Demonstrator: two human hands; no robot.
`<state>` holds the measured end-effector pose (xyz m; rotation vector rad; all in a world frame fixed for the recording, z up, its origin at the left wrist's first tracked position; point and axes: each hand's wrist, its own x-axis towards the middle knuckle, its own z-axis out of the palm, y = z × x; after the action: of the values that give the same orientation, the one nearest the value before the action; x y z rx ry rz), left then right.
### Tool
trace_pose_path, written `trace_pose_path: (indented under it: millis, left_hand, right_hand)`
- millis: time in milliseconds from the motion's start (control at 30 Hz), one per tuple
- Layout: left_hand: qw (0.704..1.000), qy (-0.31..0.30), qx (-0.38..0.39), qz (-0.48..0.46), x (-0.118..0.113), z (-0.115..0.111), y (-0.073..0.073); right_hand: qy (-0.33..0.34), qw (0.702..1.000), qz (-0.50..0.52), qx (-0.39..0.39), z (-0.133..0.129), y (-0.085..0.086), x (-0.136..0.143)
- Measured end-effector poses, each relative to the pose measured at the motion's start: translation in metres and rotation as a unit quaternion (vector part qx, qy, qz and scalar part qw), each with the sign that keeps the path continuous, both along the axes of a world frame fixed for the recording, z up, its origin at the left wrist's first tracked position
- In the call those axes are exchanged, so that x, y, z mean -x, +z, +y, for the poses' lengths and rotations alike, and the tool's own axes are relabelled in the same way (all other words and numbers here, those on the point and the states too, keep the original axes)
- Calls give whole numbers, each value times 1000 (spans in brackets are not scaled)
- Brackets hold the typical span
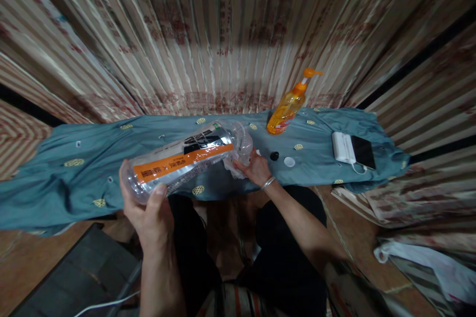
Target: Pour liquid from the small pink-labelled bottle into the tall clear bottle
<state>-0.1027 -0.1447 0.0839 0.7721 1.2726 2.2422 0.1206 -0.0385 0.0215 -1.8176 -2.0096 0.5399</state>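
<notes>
A large clear bottle (186,161) with a silver, black and orange label lies tilted in the air over the cloth, its neck toward the right. My left hand (148,208) is wrapped around its base, thumb on the near side. At the neck end my right hand (253,167) has its fingers closed on a crumpled white tissue (235,168), beside a clear rounded piece (243,141); whether that piece is part of the bottle I cannot tell. A small black cap (274,156) and a white disc (289,162) lie just right of my right hand.
An orange pump bottle (286,109) stands at the back of the teal cloth (137,133). To the right lie a white power bank (343,147) and a phone (363,152), with a white cable. Striped curtains (208,34) hang behind. A dark box-like object (78,277) is at lower left.
</notes>
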Motion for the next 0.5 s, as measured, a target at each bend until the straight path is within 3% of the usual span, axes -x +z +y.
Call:
trace_pose_path:
  millis: [500]
  left_hand:
    - [1000, -3, 4, -5, 0, 0, 1]
  right_hand:
    - [2, 1000, -3, -15, 0, -1, 0]
